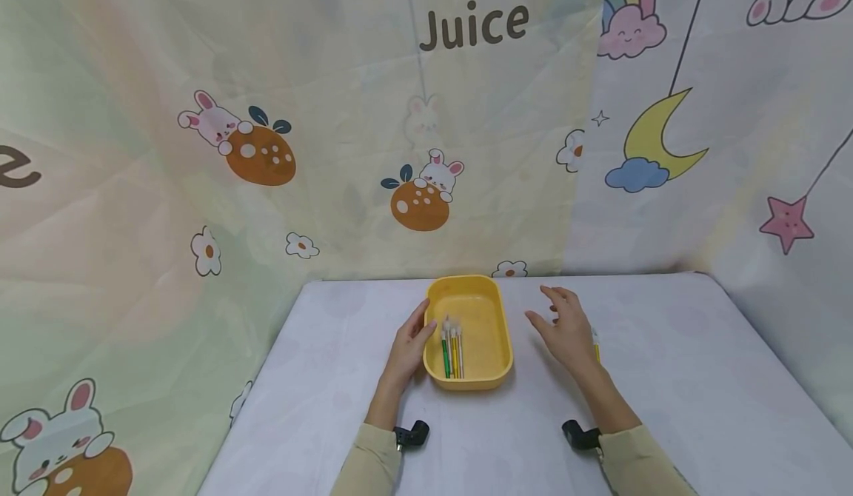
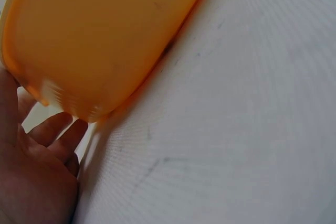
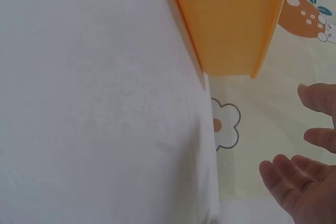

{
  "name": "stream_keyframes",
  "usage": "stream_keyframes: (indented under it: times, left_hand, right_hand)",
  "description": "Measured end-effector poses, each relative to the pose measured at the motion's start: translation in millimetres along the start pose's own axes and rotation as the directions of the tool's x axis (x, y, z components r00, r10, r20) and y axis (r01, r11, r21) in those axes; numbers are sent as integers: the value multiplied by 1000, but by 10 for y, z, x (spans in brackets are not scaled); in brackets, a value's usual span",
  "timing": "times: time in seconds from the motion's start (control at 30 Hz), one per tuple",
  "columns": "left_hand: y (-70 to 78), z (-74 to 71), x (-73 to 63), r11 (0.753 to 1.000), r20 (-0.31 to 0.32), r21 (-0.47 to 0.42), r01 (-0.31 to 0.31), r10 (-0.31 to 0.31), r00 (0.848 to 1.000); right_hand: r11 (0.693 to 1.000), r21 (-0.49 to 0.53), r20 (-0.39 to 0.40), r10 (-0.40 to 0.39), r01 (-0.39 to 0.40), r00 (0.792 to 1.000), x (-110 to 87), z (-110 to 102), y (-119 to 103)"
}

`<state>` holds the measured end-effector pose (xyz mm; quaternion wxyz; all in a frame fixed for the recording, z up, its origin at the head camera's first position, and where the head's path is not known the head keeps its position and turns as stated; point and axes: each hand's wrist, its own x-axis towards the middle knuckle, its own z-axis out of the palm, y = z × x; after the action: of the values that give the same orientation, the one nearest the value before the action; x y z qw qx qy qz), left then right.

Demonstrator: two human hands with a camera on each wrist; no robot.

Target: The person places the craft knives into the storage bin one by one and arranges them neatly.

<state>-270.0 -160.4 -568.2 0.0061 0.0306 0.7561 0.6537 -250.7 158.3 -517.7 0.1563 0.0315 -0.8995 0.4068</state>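
Sleeves (image 1: 369, 463): two tan ones, closest to us, one between 7 and 8 o'clock from the yellow tray (image 1: 485, 318), one just past 4.
Wrist cameras (image 1: 413, 434): little black things, one near 7 o'clock, one between 4 and 5.
Yellow tray: sits flat on the white table (image 1: 320, 407), in the middle of our clock, with 12 on the far side by the wall cloth (image 1: 346, 148).
Pencils (image 1: 455, 352): a few thin ones, or things much like them, lie side by side in the tray at 8 o'clock, tips toward 12.
Left hand (image 1: 408, 344): at 9 o'clock, pinching the tray's side, thumb over the rim, other fingers outside.
Right hand (image 1: 566, 331): at 3 o'clock, fingers spread, near the tray but not touching it.
Thin stick (image 1: 596, 349): white and yellow, just past the right hand, partly hidden; I cannot tell what it is.
Good holding: I think a gentle, firm pinch is best, with the tray flat, because tipping could make the pencils roll.
Good picking: thin things would likely need a light pinch near the middle, clear of the rim.
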Motion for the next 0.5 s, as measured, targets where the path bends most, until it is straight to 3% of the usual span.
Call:
stream_keyframes:
  times: [0.5]
  left_hand:
    - [5,-5,3,1000,1,-14,12,-12,1000]
  right_hand:
    - [998,-30,20,55,-55,998,37,-179,155]
